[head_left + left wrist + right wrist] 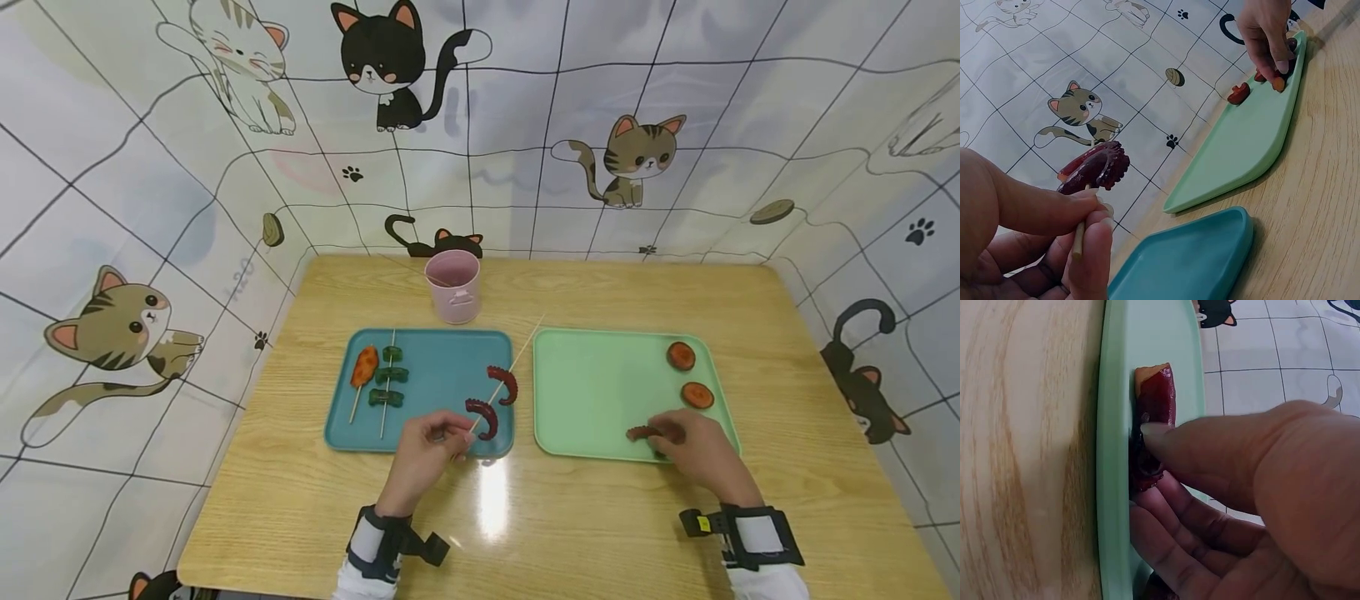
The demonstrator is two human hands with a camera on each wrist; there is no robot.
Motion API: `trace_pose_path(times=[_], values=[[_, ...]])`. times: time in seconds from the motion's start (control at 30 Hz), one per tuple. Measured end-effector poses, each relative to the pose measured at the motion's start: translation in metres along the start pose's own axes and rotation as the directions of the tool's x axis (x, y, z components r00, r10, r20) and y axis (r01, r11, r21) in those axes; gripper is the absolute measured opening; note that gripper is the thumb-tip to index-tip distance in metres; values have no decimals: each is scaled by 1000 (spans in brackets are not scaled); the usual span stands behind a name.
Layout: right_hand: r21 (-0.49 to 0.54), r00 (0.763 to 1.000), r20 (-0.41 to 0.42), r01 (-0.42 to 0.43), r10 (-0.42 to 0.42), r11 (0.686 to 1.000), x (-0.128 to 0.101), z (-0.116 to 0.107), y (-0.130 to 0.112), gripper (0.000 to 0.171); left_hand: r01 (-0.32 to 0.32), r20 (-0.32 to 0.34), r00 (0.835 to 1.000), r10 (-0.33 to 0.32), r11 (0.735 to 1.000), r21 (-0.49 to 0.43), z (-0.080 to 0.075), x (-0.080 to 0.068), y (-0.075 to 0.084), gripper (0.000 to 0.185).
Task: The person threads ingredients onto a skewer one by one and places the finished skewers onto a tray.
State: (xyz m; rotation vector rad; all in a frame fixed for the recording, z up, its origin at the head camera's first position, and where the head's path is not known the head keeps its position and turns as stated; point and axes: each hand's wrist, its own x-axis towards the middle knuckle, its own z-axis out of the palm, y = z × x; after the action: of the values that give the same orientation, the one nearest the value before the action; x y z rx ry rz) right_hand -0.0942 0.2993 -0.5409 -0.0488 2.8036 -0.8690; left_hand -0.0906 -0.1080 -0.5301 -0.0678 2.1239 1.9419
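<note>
Skewer [504, 377] pinched near its lower end between thumb and fingers of left hand [426, 454], over the near right corner of the blue tray [442, 358]; stick runs up and right across that tray's right edge toward the cup [453, 286]. Two dark red tentacle pieces on the stick: one [482, 416] just beside the left fingertips, the other [504, 383] farther up. Left wrist view confirms the pinch, with the near piece [1094, 167] sitting right above the fingers [1088, 250]. Right hand [693, 450] at the near edge of the green tray [592, 392], well apart from the skewer, with the gap between the trays lying between the two hands. Right thumb and fingers pinch a reddish-brown piece [642, 432] that lies on the green tray; in the right wrist view the thumb [1210, 447] presses on top of the piece [1155, 406], fingers curled underneath at the tray rim [1113, 487]. Two round orange slices [681, 356] [697, 395] on the far right part of the green tray, beyond the right hand. Blue tray's left half holds two finished skewers, one with an orange piece [364, 367], one with green pieces [390, 377]. Trays sit side by side on the wooden table [600, 517], pink cup behind them.
</note>
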Motion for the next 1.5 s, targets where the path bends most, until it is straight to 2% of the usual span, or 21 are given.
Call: trace_pose_path(times=[0.2,0.5,0.6,0.7,0.8,0.93,1.0,1.1,1.2,1.3,1.37,1.43,1.5], values=[[-13,1000,2,-13,13,1000,1,1,1,14,3,5,1000,-3,1000,0,1,-2,0,15],[14,998,-62,-16,16,1000,2,0,2,20,8,5,1000,-8,1000,-10,1,-3,1,17],[65,996,-91,-17,23,998,4,-1,3,21,3,6,1000,-3,1000,-5,2,-2,2,16],[160,993,-111,-15,33,987,8,-4,1,29,1,6,1000,-1,1000,-2,4,-3,3,16],[318,993,-106,-13,49,948,12,-8,-5,37,-1,8,1000,1,1000,4,5,-3,4,16],[520,992,-76,-44,97,853,18,-14,-16,47,-6,17,1000,6,1000,12,8,-5,5,15],[580,989,-77,-56,124,812,22,-17,-22,50,-9,25,1000,8,1000,14,9,-6,5,16],[653,985,-101,-38,137,757,28,-19,-31,51,-8,34,999,8,1000,15,11,-7,6,15],[709,982,-145,17,122,705,35,-21,-41,49,-7,43,999,6,1000,21,13,-9,6,13],[737,976,-189,68,109,672,41,-24,-51,47,-9,51,999,7,999,33,15,-10,6,12],[771,972,-205,88,115,630,45,-25,-58,47,-13,60,998,11,999,42,17,-11,7,12],[790,969,-212,92,129,606,49,-27,-66,47,-20,68,998,17,999,47,18,-11,8,13],[821,967,-215,101,139,562,53,-28,-72,47,-28,79,997,24,998,51,20,-12,10,13]])
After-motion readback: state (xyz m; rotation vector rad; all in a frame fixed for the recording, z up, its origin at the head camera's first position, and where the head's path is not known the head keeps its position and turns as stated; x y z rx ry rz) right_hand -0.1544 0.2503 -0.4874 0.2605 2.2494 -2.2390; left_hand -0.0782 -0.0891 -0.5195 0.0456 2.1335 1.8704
